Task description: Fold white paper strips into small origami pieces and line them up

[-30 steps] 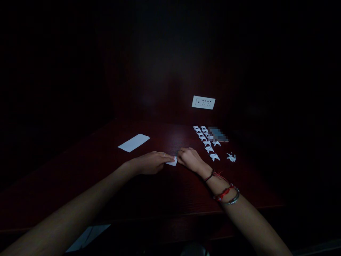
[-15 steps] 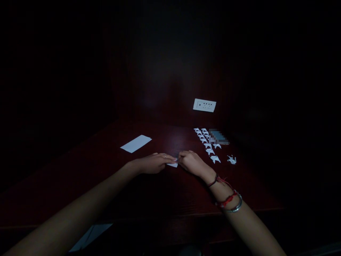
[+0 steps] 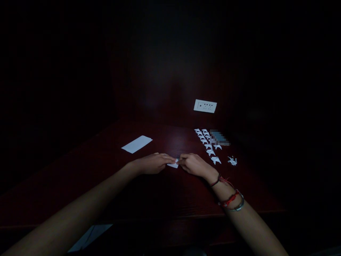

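A small folded piece of white paper (image 3: 173,164) lies on the dark red table, between my two hands. My left hand (image 3: 153,163), with a ring on one finger, has its fingers together and grips the paper from the left, fingertips on its upper part. From the right, my right hand (image 3: 194,164) is closed, with fingertips pinching at the paper's right edge. My fingers hide part of the paper. Red cords and a silver bangle (image 3: 238,205) circle my right forearm.
A stack of white paper strips (image 3: 137,144) lies to the left. On the right are rows of small folded paper pieces (image 3: 209,146), a blurred-out flat device (image 3: 220,138) and a little heap of paper scraps (image 3: 232,161). A wall socket (image 3: 205,106) sits behind.
My right hand has shifted slightly down and right, its fingertips now extended onto the paper. More of the paper shows. My left hand stays almost in place.
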The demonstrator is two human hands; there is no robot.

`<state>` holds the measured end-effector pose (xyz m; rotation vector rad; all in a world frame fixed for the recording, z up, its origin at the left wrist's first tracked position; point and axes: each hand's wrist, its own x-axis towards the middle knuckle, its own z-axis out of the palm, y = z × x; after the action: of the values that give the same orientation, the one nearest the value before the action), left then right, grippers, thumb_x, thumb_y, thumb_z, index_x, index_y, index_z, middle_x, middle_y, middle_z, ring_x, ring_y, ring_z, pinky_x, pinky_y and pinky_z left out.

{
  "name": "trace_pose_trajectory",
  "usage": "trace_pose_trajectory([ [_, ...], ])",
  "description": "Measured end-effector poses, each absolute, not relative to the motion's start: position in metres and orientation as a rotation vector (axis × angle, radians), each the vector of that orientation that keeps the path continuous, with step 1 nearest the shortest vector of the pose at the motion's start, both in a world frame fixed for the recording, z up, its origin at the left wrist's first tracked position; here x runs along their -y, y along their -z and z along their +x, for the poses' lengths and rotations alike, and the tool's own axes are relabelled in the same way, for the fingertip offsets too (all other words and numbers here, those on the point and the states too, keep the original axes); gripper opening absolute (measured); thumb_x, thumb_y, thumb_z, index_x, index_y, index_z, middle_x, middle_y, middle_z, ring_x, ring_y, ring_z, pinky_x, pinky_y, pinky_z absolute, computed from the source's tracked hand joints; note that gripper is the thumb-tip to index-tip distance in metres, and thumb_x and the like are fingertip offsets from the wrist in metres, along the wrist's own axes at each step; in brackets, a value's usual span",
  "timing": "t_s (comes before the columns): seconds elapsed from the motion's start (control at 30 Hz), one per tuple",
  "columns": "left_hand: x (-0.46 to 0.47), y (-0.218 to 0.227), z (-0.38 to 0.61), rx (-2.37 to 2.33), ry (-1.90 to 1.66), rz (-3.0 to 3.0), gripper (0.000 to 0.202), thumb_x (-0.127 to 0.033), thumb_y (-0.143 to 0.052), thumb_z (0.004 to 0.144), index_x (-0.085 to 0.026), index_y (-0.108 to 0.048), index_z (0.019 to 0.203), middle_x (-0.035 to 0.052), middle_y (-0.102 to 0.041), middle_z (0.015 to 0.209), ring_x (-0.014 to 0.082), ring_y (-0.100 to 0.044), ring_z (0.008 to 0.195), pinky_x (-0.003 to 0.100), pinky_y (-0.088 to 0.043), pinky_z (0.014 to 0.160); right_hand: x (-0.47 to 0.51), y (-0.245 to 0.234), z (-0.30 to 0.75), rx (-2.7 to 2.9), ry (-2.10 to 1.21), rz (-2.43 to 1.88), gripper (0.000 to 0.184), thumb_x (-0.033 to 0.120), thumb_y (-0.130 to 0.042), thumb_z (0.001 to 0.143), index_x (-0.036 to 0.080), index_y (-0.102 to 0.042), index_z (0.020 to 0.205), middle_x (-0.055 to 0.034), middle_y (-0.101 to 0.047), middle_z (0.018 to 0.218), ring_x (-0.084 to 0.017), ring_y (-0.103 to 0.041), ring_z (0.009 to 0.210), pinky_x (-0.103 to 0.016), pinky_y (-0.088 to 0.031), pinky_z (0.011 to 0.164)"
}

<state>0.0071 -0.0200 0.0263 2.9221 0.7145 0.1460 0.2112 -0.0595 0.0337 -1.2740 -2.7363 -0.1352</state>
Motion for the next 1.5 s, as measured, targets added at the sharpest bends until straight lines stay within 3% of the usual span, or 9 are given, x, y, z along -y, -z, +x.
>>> trace_pose_trajectory([
  [0.5, 0.018, -0.026, 0.008, -0.702, -0.221, 2.967, 0.04, -0.009, -0.033, 0.077, -0.027, -0.043, 0.112, -0.003, -0.046, 0.114, 0.0125, -0.039, 0.103, 0.025, -0.027, 0.087, 0.053, -0.032, 0.222, 2.742, 0.142, -1.234, 0.022, 0.016, -0.043, 0.074, 0.018, -0.061, 0.086, -0.003, -0.056, 0.082, -0.011, -0.051, 0.076, -0.021, -0.034, 0.069],
  [0.6, 0.02, -0.028, 0.008, -0.723, -0.236, 2.972, 0.038, -0.009, -0.033, 0.077, -0.026, -0.045, 0.109, -0.0012, -0.047, 0.111, 0.0134, -0.042, 0.099, 0.025, -0.028, 0.085, 0.049, -0.032, 0.225, 2.652, 0.129, -1.234, 0.025, 0.015, -0.041, 0.075, 0.018, -0.059, 0.092, -0.0028, -0.056, 0.084, -0.01, -0.051, 0.075, -0.021, -0.035, 0.07],
  [0.83, 0.02, -0.023, 0.007, -0.739, -0.224, 2.957, 0.033, -0.023, -0.034, 0.082, -0.026, -0.039, 0.114, -0.0011, -0.033, 0.125, 0.0159, -0.032, 0.11, 0.028, -0.024, 0.089, 0.043, -0.028, 0.222, 2.621, -0.032, -1.13, 0.023, 0.022, -0.043, 0.077, 0.018, -0.058, 0.094, -0.0032, -0.055, 0.082, -0.01, -0.05, 0.074, -0.02, -0.035, 0.068],
  [0.93, 0.02, -0.02, 0.008, -0.746, -0.195, 2.939, 0.035, -0.029, -0.029, 0.085, -0.027, -0.032, 0.12, -0.0006, -0.034, 0.125, 0.0147, -0.036, 0.108, 0.026, -0.026, 0.088, 0.043, -0.025, 0.219, 2.612, -0.071, -1.14, 0.024, 0.027, -0.045, 0.076, 0.018, -0.057, 0.095, -0.0032, -0.055, 0.083, -0.01, -0.05, 0.075, -0.02, -0.036, 0.067],
  [1.07, 0.022, -0.019, 0.012, -0.781, -0.234, 2.997, 0.033, -0.034, -0.028, 0.085, -0.026, -0.038, 0.116, 0.0011, -0.038, 0.121, 0.0168, -0.039, 0.104, 0.028, -0.027, 0.086, 0.041, -0.022, 0.216, 2.581, -0.067, -1.205, 0.023, 0.029, -0.044, 0.078, 0.017, -0.058, 0.091, -0.0038, -0.055, 0.084, -0.01, -0.051, 0.077, -0.021, -0.036, 0.068],
  [1.3, 0.024, -0.024, 0.013, -0.742, -0.27, 3.023, 0.029, -0.026, -0.027, 0.086, -0.021, -0.046, 0.108, 0.0039, -0.045, 0.109, 0.0167, -0.04, 0.1, 0.026, -0.027, 0.085, 0.035, -0.018, 0.216, 2.548, 0.022, -1.262, 0.022, 0.028, -0.041, 0.079, 0.016, -0.057, 0.087, -0.0051, -0.054, 0.084, -0.011, -0.05, 0.079, -0.021, -0.035, 0.071],
  [1.5, 0.027, -0.027, 0.012, -0.662, -0.278, 3.009, 0.028, -0.023, -0.03, 0.084, -0.024, -0.046, 0.108, 0.0021, -0.044, 0.106, 0.0144, -0.045, 0.091, 0.025, -0.033, 0.079, 0.028, -0.013, 0.218, 2.5, -0.065, -1.205, 0.019, 0.028, -0.044, 0.078, 0.014, -0.056, 0.077, -0.0044, -0.054, 0.077, -0.01, -0.049, 0.071, -0.02, -0.036, 0.066],
])
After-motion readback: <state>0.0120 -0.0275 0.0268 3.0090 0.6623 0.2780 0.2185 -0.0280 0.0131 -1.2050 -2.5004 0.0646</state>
